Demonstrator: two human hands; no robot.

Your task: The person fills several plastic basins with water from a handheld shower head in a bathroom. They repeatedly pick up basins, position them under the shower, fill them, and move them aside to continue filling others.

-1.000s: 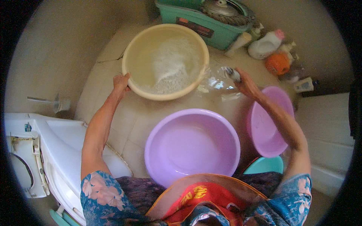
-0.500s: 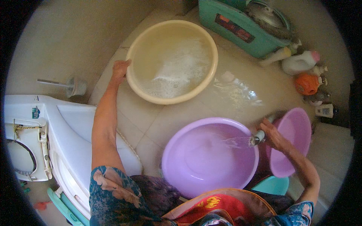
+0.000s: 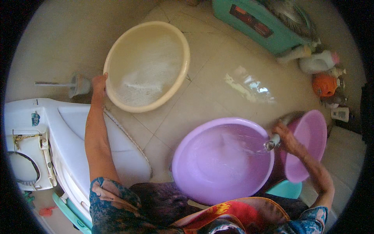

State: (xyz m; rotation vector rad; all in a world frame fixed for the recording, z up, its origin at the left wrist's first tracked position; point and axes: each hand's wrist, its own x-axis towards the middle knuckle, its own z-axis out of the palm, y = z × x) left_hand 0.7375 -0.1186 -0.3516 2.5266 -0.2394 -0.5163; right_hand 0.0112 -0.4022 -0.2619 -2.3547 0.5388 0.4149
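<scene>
My left hand (image 3: 99, 82) is closed on the left rim of a cream-yellow basin (image 3: 183, 74), which holds cloudy, foamy water and sits on the tiled floor at the far left. With my right hand (image 3: 285, 137) I grip a hose (image 3: 274, 141) with a metal end. Water streams from it leftward into a large purple basin (image 3: 183, 183) standing close in front of me. Some water lies in that basin. A smaller pink-purple basin (image 3: 317, 144) leans on its side just right of my right hand.
The toilet (image 3: 29, 160) and its white base are at the left, with a brush holder (image 3: 80, 86) by the wall. Far right stand a green bin (image 3: 249, 25), a white bottle (image 3: 317, 62) and an orange bottle (image 3: 324, 84). A teal basin (image 3: 288, 189) sits near my right knee. Wet floor (image 3: 249, 85) shines mid-right.
The cream basin has moved left across the floor with my left hand on its rim. My right hand still holds the running hose over the purple basin. The view has shifted slightly.
</scene>
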